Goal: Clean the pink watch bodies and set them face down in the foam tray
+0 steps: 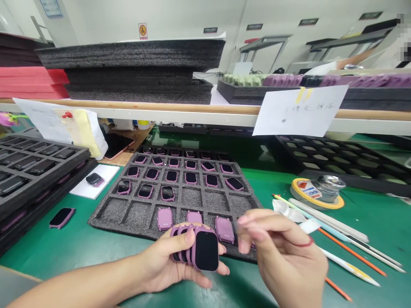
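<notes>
My left hand (180, 252) is closed around a stack of several purple smartwatches. The front smartwatch (206, 251) turns its black screen toward me. To its right, my right hand (282, 252) is raised with thumb and fingertips pinched together. Something thin and see-through may be between them, but I cannot make it out. Behind both hands lies a black foam tray (128, 214) with square pockets. Its far rows hold purple watches screen up, and the nearest row has a few purple watch cases (224, 229) lying back side up, partly hidden by my hands.
One watch (62, 217) lies on the green table at left, another (95, 179) on a white pad (105, 182). Stacked foam trays (41, 158) stand far left. At right are a tape roll (316, 192), several pens and sticks (353, 252). A shelf (180, 113) crosses behind.
</notes>
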### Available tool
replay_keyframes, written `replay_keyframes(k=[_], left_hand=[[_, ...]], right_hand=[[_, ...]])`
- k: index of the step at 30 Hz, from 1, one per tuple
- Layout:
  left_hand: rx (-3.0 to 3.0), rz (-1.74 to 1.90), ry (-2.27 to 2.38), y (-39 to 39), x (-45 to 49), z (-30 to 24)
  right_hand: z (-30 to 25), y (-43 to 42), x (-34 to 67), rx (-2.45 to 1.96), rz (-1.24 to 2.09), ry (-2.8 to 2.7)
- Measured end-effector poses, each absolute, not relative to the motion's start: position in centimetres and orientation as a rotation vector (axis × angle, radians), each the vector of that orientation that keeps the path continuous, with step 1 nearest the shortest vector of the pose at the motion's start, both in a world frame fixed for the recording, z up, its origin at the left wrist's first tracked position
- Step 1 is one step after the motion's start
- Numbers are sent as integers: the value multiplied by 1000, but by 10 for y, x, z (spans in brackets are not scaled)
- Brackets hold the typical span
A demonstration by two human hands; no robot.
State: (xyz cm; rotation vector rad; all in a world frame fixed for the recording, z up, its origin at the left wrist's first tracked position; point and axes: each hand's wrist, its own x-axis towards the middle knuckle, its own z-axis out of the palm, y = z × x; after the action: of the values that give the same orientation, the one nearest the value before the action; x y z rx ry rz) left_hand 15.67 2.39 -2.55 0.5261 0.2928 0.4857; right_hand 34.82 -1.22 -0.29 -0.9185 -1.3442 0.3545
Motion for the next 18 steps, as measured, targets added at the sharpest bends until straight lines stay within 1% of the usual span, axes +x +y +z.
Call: replay_keyframes(k=[2,5,8,18], left_hand=[[528,475,225,25,157,-28],[531,476,155,25,156,-28],[543,441,172,24,154,-26],[518,465,192,25,154,-26]], right_hand=[[-5,-15,349,-905,385,-1345],[-10,-17,348,-878,430,-1652],[-14,-18,344,-893,395,-1853],[-11,-24,350,-913,373,-1895]])
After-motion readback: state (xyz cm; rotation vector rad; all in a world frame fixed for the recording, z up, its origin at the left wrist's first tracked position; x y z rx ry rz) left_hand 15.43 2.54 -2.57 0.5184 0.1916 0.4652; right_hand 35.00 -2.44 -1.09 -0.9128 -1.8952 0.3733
